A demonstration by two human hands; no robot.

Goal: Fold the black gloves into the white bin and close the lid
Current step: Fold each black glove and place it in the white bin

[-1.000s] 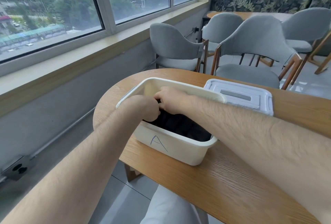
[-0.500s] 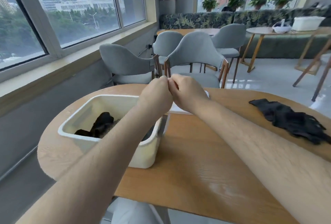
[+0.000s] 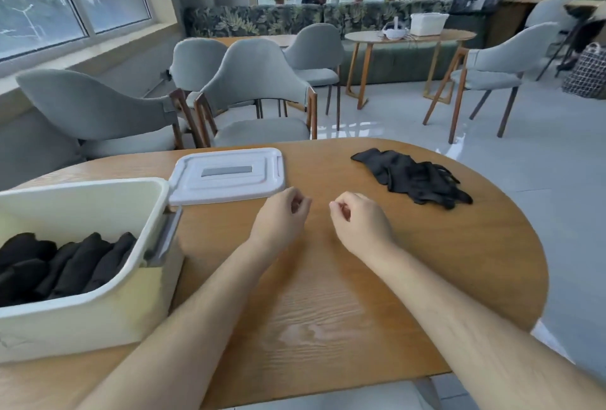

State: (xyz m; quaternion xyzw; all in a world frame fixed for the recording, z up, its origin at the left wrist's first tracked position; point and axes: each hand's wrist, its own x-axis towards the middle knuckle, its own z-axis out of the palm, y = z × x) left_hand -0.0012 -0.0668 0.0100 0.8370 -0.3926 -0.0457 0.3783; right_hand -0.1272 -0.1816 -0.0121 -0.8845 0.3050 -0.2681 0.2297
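The white bin [image 3: 82, 317] stands at the table's left with several folded black gloves [image 3: 65, 265] inside. Its white lid [image 3: 229, 175] lies flat on the table just beyond the bin's right end. A loose pile of black gloves [image 3: 413, 176] lies on the table at the far right. My left hand [image 3: 282, 216] and my right hand [image 3: 357, 222] hover over the middle of the table, side by side, a small gap between them. Both have loosely curled fingers and hold nothing. The pile lies beyond and to the right of my right hand.
The wooden table [image 3: 328, 304] has a rounded right end. Grey chairs [image 3: 259, 91] stand close behind its far edge. Another table [image 3: 410, 37] with a white box is farther back. Windows run along the left wall.
Both hands came out of the bin, met above the table, then moved right and apart. The view swung right, and the loose glove pile now shows.
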